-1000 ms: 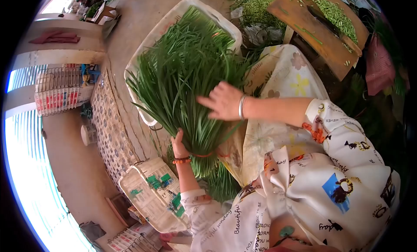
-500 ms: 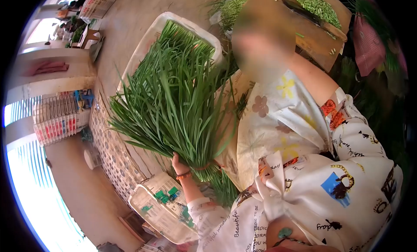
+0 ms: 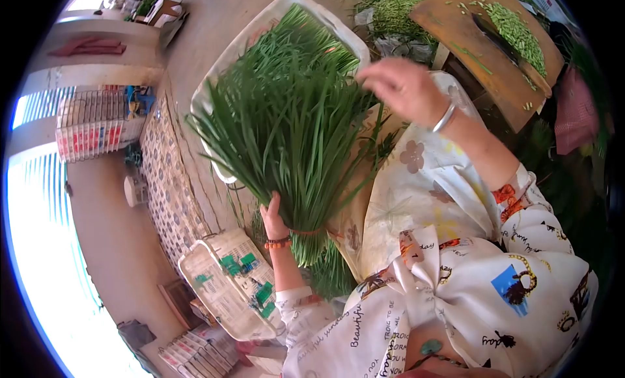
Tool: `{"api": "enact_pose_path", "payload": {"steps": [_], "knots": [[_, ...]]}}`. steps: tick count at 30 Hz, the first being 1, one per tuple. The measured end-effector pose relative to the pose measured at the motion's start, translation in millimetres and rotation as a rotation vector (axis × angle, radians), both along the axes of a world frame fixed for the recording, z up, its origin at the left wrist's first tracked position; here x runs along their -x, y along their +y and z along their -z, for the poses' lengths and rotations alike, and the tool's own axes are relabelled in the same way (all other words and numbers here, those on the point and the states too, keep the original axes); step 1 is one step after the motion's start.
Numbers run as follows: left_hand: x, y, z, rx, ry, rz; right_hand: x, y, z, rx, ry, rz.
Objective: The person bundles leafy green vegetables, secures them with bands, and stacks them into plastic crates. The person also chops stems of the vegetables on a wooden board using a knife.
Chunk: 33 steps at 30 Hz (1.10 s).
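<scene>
while your left grip (image 3: 272,216) is closed around the lower left side of the leafy green bundle (image 3: 290,143), thumb up along the leaves and the other fingers hidden behind them, the bundle stands in the middle of the frame, a little left of centre. its long axis runs from the stem ends, low in the middle, past the red band (image 3: 305,232) and up the frame, where the leaves fan out to both sides and overlap the white basket (image 3: 359,48) of greens behind. your left grip, just above and beside the band, is the nearer one to the tied base; your right grip (image 3: 410,91) is up and to the right, just beside the leaf tips, blurred, released with fingers loosely bent and nothing visible in it. whether its fingertips touch a leaf, you cannot tell from this angle
</scene>
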State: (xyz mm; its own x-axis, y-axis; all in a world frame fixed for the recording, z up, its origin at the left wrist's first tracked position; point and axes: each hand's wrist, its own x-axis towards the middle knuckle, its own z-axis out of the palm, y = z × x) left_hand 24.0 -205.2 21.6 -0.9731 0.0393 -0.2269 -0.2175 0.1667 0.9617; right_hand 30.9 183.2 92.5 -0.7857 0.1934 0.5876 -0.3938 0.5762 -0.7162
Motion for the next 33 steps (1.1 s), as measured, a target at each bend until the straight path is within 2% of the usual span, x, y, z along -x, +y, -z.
{"api": "enact_pose_path", "payload": {"steps": [1,3,5,7,8,10,11,12,14,17,19,20,21,23,25,26,27,29,31,32,33], "knots": [[-1,11,-10,0.083,0.035,0.004,-2,-13,-3,-0.151,0.027,-0.057],[-1,34,-26,-0.056,-0.111,-0.084,-9,-48,0,-0.238,0.066,-0.245],[2,27,-13,-0.073,-0.106,-0.097,-12,-88,14,-0.398,0.200,-0.372],[2,33,-11,-0.029,-0.078,-0.114,-20,-112,14,-0.353,0.150,-0.488],[0,38,-15,-0.116,-0.128,-0.158,-14,-116,16,-0.232,0.058,-0.447],[-3,39,-20,-0.046,-0.089,-0.093,6,-112,12,0.047,-0.170,-0.349],[-5,39,-23,0.029,-0.052,-0.021,17,-103,7,0.030,-0.262,-0.296],[-9,43,-24,0.110,-0.022,-0.062,26,-100,8,0.070,-0.315,-0.251],[-12,50,-32,0.129,-0.006,-0.008,38,-93,10,0.099,-0.357,-0.190],[-14,57,-37,0.136,0.028,0.051,48,-91,16,-0.053,-0.419,-0.094],[-14,56,-36,0.161,0.034,0.102,50,-90,16,0.158,-0.615,-0.271],[-14,58,-36,0.164,0.036,0.104,50,-87,16,0.435,-0.643,-0.349],[-13,58,-35,0.166,0.065,0.115,48,-87,18,0.435,-0.641,-0.349],[-13,60,-32,0.168,0.094,0.120,41,-87,23,1.005,-0.617,-0.284],[-16,63,-25,0.351,0.359,0.032,45,-74,33,1.357,-0.496,-0.110],[-19,62,-25,0.353,0.355,0.024,51,-55,41,1.495,-0.426,-0.016],[-19,59,-27,0.322,0.295,0.030,56,-33,55,1.760,-0.391,-0.127],[-17,62,-35,0.286,0.242,0.048,24,-2,79,1.815,-0.515,-0.562],[-27,72,-45,0.329,0.101,-0.023,-15,-14,98,1.480,-1.227,-0.575],[-36,80,-46,0.322,0.080,-0.029,-36,-43,99,1.189,-1.399,-0.559],[-47,90,-45,0.316,0.076,-0.018,-49,-66,121,1.462,-1.508,-0.550]]}}
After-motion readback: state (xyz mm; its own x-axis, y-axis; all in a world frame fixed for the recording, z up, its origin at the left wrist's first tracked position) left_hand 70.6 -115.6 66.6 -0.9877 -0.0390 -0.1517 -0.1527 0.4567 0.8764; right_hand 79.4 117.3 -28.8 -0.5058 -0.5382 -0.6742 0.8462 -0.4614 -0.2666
